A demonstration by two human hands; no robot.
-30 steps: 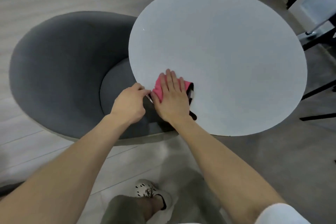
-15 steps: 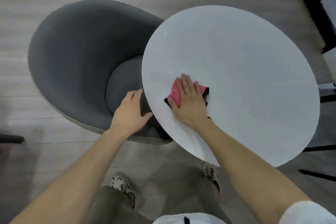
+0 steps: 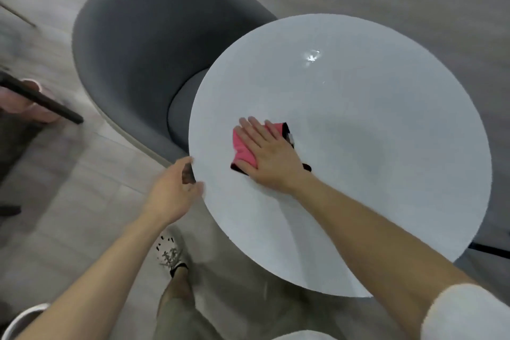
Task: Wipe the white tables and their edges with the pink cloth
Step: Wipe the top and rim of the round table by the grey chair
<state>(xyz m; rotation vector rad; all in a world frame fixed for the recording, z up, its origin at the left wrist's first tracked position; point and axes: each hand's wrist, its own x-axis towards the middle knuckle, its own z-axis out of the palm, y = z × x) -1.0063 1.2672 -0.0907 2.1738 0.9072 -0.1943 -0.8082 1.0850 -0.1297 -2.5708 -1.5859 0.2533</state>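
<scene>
A round white table fills the right half of the view. The pink cloth, dark at its edges, lies on the table's left part. My right hand presses flat on it with straight fingers pointing up and left. My left hand is at the table's near-left rim, fingers loosely curled beside the edge; whether they touch it is blurred.
A dark grey tub chair stands tucked against the table's left side. Another chair's dark leg juts in at the far left. My shoe stands on the wood-look floor below the table. A bright glare spot shows on the tabletop.
My right hand slid the cloth from the table's near-left rim further onto the top. My left hand let go near the cloth and dropped back along the rim. The view shifted.
</scene>
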